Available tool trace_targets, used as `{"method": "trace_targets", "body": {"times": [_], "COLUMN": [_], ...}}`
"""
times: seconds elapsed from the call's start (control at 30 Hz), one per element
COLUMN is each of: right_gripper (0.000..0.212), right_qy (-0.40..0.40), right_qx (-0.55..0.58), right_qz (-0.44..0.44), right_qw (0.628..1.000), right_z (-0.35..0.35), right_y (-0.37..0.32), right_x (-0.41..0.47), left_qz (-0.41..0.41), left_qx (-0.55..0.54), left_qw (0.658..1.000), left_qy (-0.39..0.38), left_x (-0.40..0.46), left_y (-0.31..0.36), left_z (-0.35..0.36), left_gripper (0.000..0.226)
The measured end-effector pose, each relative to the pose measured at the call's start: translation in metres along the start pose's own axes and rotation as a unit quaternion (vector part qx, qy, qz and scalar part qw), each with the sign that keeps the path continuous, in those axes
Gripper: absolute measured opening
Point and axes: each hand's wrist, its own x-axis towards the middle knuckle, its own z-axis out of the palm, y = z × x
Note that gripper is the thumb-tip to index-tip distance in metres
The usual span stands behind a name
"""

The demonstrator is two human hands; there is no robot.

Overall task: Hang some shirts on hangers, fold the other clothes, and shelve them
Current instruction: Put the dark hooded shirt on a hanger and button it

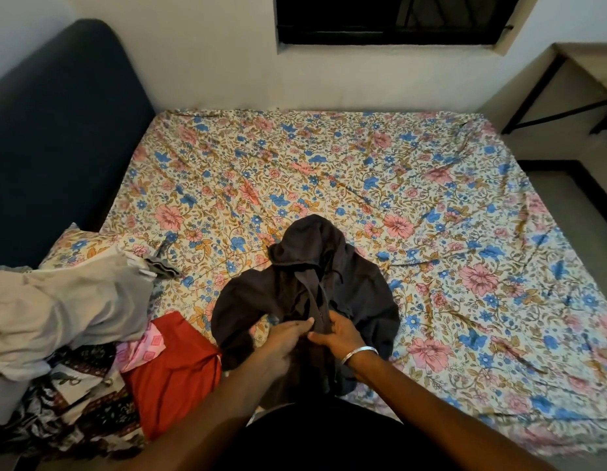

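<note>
Both hands are in on the dark brown-grey hooded zip jacket, which lies rumpled on the floral-print bed sheet at the near edge of the bed. The left hand and right hand meet at the jacket's front opening, each grip pinching an edge of the dark cloth, fingertips almost touching. The hood trails away beyond the grip; the body bunches out to either side.

This looks like the start of the fold, or closing the front first. The next move, as I judge it, calls for drawing the two front edges level and spreading the body flat.

To the left of the grip sits the waiting heap: a red garment, a beige one, patterned cloth beneath. Sleeves are lost in the bunching, and whether there is a zip or buttons I cannot tell. No hangers or shelf are in view.
</note>
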Motion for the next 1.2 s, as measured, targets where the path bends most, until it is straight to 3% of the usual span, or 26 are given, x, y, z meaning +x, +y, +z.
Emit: {"method": "trace_targets", "body": {"times": [0.17,0.3,0.37,0.5,0.63,0.73,0.87,0.97,1.07,1.2], "right_gripper": [0.035,0.011,0.013,0.012,0.01,0.007,0.008,0.008,0.017,0.015], "right_qy": [-0.002,0.066,0.11,0.151,0.124,0.099,0.088,0.082,0.139,0.171], "right_qx": [0.004,0.146,0.17,0.15,0.056,0.039,0.042,0.068,0.054,0.026], "right_qz": [-0.01,0.062,0.08,0.048,-0.04,-0.058,-0.056,-0.047,-0.054,-0.061], "right_qw": [1.0,0.985,0.976,0.976,0.99,0.993,0.994,0.993,0.987,0.983], "right_z": [0.0,0.002,0.002,0.006,0.009,0.009,0.008,0.009,0.006,0.0], "right_y": [0.002,-0.008,-0.006,-0.003,0.001,0.003,0.004,0.003,0.002,0.004], "right_x": [0.0,0.002,0.006,0.003,-0.002,-0.002,-0.004,-0.006,-0.005,-0.005], "left_qz": [0.023,0.109,0.11,0.073,-0.021,-0.077,-0.092,-0.06,0.031,0.087], "left_qx": [0.02,0.04,0.025,-0.031,-0.056,-0.04,-0.033,-0.038,-0.017,-0.012], "left_qw": [1.0,0.992,0.993,0.996,0.998,0.996,0.995,0.997,0.996,0.989], "left_qy": [-0.001,0.038,0.04,0.037,0.014,-0.004,-0.02,-0.002,0.085,0.117], "left_x": [0.011,0.023,0.019,0.016,0.013,0.011,0.011,0.003,0.006,-0.001], "left_y": [-0.002,-0.002,-0.001,-0.001,0.0,0.0,-0.002,-0.001,-0.001,0.001], "left_z": [-0.001,-0.007,-0.009,-0.012,-0.011,-0.012,-0.014,-0.007,-0.006,0.003], "left_gripper": [0.016,0.014,0.018,0.016,0.005,0.009,0.019,0.02,0.008,0.019]}}
